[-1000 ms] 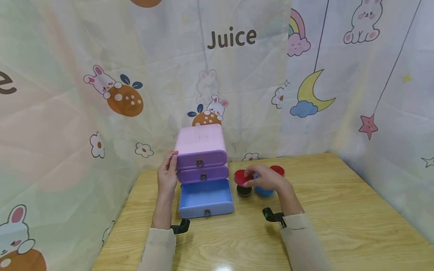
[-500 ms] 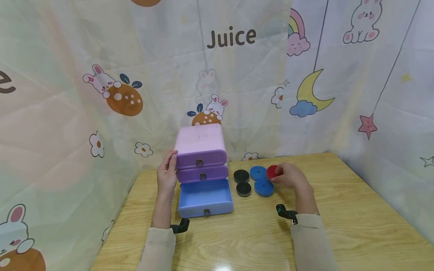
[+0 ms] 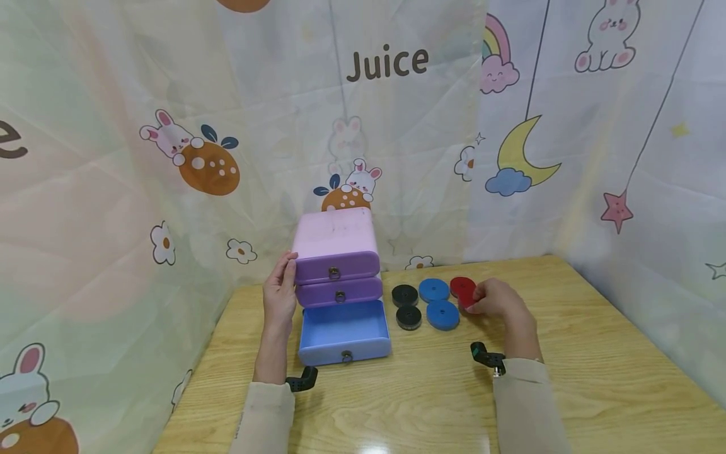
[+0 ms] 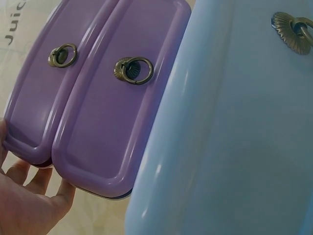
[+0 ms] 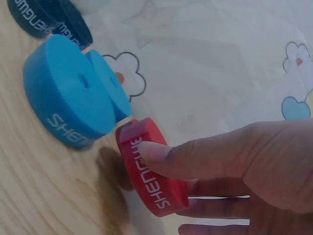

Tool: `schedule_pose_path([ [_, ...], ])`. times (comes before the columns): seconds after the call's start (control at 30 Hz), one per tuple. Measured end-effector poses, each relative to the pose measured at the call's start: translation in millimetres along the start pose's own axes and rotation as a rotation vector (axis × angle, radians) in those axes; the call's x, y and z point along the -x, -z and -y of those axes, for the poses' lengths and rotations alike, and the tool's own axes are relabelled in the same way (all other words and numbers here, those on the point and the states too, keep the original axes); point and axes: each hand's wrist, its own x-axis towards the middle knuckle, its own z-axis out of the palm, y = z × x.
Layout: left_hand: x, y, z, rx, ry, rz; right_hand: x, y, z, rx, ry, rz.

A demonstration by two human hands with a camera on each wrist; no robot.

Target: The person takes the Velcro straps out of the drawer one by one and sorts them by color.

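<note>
My right hand (image 3: 499, 299) pinches a red tape roll (image 5: 151, 171) between thumb and fingers, with white lettering along its side. It is tilted, close over the table and in front of a second red tape roll (image 3: 460, 285). To the left lie two blue tape rolls (image 3: 442, 314) and two smaller black tape rolls (image 3: 408, 317). My left hand (image 3: 279, 296) rests against the left side of a pink drawer cabinet (image 3: 337, 233), fingertips at the edge of its purple drawers (image 4: 102, 117). Below them, a blue drawer (image 3: 343, 325) is pulled out, with nothing in it.
The wooden table (image 3: 397, 403) reaches forward to a printed curtain (image 3: 420, 157) behind the cabinet and along both sides. Each drawer front carries a brass ring pull (image 4: 134, 70). A small black camera sits on each wrist.
My right hand has carried the red tape roll from above the black rolls rightward to the other red roll, bringing it low by the table. The left hand has stayed against the cabinet.
</note>
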Motion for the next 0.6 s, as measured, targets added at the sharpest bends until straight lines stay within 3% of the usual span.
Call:
schedule_pose_path([
  [0.33,0.8,-1.0,-3.1,0.0,0.013,0.0,7,2,-6,-0.061,-0.039,0.072],
  [0.6,-0.3,-0.1,-2.0,0.003,0.012,0.004,1,-5,-12,-0.106,-0.064,0.061],
])
